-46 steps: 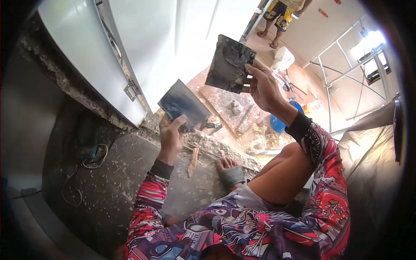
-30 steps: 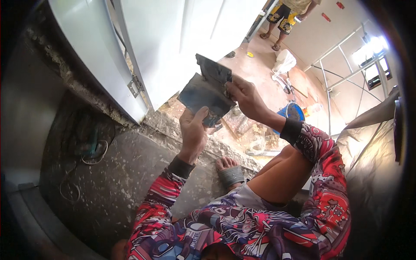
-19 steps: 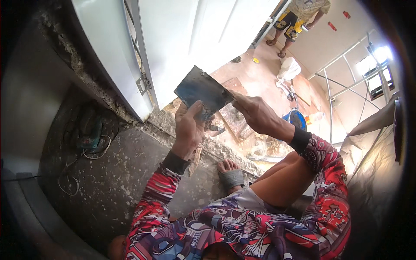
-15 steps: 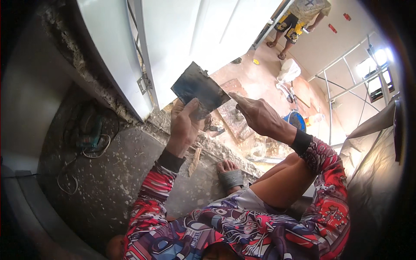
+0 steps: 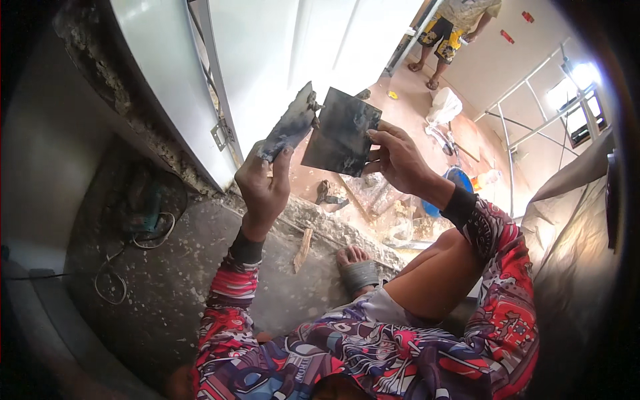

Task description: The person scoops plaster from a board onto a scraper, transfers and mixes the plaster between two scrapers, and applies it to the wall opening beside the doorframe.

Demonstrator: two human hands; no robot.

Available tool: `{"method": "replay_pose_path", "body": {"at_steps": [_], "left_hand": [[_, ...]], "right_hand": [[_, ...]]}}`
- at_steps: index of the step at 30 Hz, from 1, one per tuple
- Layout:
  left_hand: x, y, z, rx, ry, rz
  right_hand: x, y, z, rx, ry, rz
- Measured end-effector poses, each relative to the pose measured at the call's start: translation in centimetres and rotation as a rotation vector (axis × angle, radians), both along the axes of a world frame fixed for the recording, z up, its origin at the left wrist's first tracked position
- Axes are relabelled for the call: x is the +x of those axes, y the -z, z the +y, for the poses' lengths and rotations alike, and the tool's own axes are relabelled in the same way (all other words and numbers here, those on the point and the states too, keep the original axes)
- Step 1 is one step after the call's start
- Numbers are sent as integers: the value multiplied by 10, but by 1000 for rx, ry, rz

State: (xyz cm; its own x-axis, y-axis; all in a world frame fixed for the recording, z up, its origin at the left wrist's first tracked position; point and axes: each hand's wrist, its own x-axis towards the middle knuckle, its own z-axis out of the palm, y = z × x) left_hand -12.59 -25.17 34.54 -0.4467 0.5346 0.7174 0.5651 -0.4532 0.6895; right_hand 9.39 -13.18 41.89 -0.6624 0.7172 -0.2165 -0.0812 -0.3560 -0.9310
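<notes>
My left hand (image 5: 263, 187) is closed on a thin, flat dark plate (image 5: 291, 125) with grey smears, tilted over the doorway. Grey paste clings in lumps to this plate's upper right edge. Close beside it, my right hand (image 5: 403, 159) pinches a square dark plate (image 5: 339, 135) by its right side. Its broad, smeared face is turned into view. A clump of paste sits where the edges of the two plates come near each other; I cannot tell whether they touch. Both hands are raised above the broken threshold (image 5: 327, 223).
A white door panel (image 5: 260, 60) with a hinge (image 5: 221, 133) stands ahead. On the dark floor at left lies a green corded power tool (image 5: 152, 223). A wood sliver (image 5: 303, 251) lies near my foot. Beyond are a blue bucket (image 5: 457, 179), metal scaffolding (image 5: 510, 147) and another person (image 5: 453, 33).
The right-hand plate, edge-on before, has turned its broad face into view. My left hand has tilted its plate more upright and moved slightly left and down.
</notes>
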Motion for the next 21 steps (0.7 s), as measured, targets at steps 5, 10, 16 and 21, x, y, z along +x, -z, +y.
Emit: {"method": "replay_pose_path", "body": {"at_steps": [5,10,16,21], "left_hand": [[10,-11,-2,4,8,187],[8,4,-2,-64,34,445],[-21,40,-13,-341,39,588],[-22,49,-16,-156,-17,380]], "right_hand": [[-4,-7,-7,-63,31,85],[1,-10,-3,26,35,120],[-7,-13,5,77,40,135],[1,-22,-2,210,79,1]]}}
